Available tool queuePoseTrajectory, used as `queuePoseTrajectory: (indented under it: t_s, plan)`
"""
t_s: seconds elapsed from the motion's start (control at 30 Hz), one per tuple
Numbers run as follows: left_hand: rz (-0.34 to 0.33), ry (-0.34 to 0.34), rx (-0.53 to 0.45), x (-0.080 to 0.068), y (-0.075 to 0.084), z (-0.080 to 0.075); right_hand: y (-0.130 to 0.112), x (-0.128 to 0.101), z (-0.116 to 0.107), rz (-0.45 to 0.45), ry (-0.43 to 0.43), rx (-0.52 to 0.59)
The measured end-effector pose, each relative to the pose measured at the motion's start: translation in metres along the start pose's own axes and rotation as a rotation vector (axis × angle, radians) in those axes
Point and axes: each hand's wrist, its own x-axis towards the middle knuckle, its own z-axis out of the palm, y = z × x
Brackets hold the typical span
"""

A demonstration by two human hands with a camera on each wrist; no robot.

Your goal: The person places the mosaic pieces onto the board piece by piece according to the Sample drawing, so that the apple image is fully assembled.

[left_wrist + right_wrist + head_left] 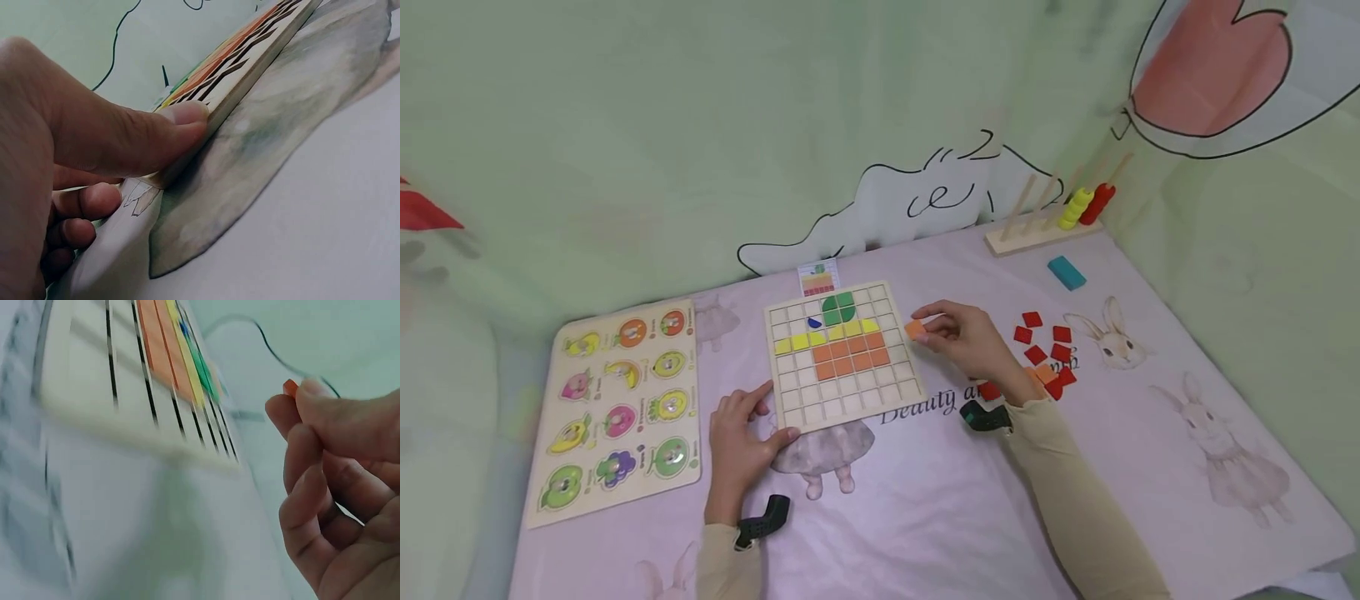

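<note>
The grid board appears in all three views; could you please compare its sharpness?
Head: the grid board has distinct lines; left wrist: its edge is fairly clear by the left hand; right wrist: its near edge is blurred, the right hand sharper.

On the rabbit-print tablecloth point(910, 517) lie a fruit puzzle point(625, 495), at left, and a teal block point(1067, 272), near a wooden peg stand point(1037, 239) — yellow beads point(1077, 208) and red beads point(1098, 204) on it — by a pale green wall point(662, 125).

Grid board point(835, 407) between fruit puzzle point(646, 390) on left and tiles point(1035, 355) on right, card point(817, 279) behind
</note>
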Motion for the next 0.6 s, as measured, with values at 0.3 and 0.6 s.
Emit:
queuePoseTrajectory:
  t_s: [0.3,0.6]
  plan:
    - [0.035,0.011,0.009,0.008,-0.002,0.004,-0.032,0.039,0.067,-0.078,-0.038,-0.01]
    - [0.016,0.008,0.021,0.009,-0.008,0.006,-0.047,0.059,0.114,-0.14,-0.126,-0.091]
